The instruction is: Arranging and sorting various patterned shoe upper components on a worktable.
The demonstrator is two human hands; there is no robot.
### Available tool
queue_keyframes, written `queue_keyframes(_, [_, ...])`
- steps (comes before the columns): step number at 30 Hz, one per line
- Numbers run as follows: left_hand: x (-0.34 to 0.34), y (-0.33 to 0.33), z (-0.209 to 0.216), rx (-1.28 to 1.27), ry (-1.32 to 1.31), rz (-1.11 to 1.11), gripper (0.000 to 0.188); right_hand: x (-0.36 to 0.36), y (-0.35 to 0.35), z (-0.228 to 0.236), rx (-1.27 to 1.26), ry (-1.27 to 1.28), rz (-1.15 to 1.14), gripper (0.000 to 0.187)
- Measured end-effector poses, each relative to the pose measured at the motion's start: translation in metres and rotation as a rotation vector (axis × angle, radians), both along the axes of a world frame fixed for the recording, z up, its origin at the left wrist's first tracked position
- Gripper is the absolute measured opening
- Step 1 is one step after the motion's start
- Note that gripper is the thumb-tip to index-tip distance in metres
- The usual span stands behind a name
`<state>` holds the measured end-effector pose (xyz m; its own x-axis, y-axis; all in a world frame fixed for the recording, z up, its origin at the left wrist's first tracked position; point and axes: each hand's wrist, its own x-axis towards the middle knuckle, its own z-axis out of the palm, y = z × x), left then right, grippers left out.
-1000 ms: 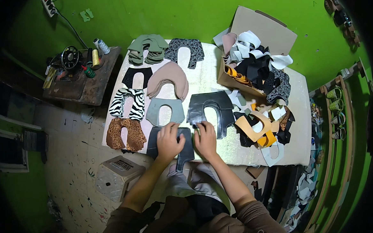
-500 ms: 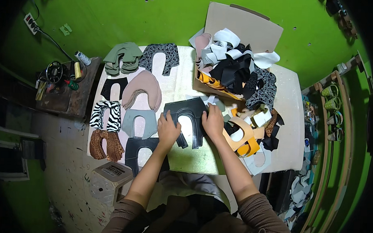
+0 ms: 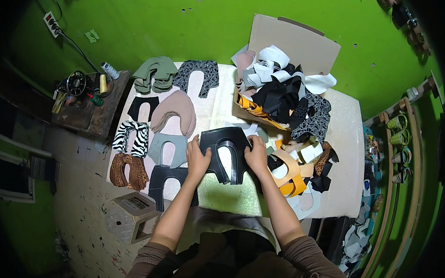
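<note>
Having moved off the lower dark piece [image 3: 158,186] since 1 second ago, the left hand [image 3: 198,160] is now gripping the left side of the black U-shaped stack [image 3: 215,134], its thumb lying on the upper face, while the right hand [image 3: 256,156], having shifted from the stack's near left end, is pinching the right side between thumb and fingers. The stack is occupying the near middle of the tabletop [image 3: 345,128], its 2 legs pointing toward the person; the view is not showing whether it is touching the surface. To its left, a grey piece [image 3: 156,149], a pink stack [image 3: 174,105], zebra-striped pieces [image 3: 141,141] and leopard-print pieces [image 3: 139,173] are lying near each other, and green pieces [image 3: 154,68] are sitting at the far left corner. On the right, a tan cutout [image 3: 293,161] is lying among loose offcuts, and behind these an open cardboard box [image 3: 292,43] is overflowing with mixed scraps [image 3: 275,99]
</note>
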<state>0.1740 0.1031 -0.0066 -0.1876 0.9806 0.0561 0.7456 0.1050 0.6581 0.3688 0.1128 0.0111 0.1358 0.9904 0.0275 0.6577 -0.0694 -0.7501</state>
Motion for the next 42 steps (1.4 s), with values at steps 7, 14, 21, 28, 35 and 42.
queue_keyframes(7, [-0.009, -0.006, -0.004, 0.000, -0.417, -0.015, 0.053, 0.024, -0.025, 0.000, 0.042, 0.394, 0.217, 0.020])
queue_keyframes(14, [-0.014, -0.018, -0.004, 0.189, -0.294, -0.159, 0.039, 0.030, -0.037, 0.001, -0.004, 0.598, 0.182, 0.019])
queue_keyframes(21, [-0.016, -0.029, 0.041, -0.093, -0.898, -0.177, 0.035, 0.019, -0.040, 0.019, 0.094, 0.825, 0.053, 0.026])
queue_keyframes(28, [-0.034, -0.058, 0.041, -0.075, -1.064, -0.280, 0.044, -0.008, -0.059, 0.032, 0.037, 1.049, 0.012, 0.029])
queue_keyframes(35, [-0.080, -0.093, 0.034, -0.216, -1.065, -0.214, 0.038, -0.046, -0.079, 0.016, -0.028, 1.089, -0.077, 0.033])
queue_keyframes(42, [-0.163, -0.122, -0.003, -0.220, -0.752, -0.207, 0.042, -0.116, -0.135, -0.024, -0.119, 0.782, -0.056, 0.043])
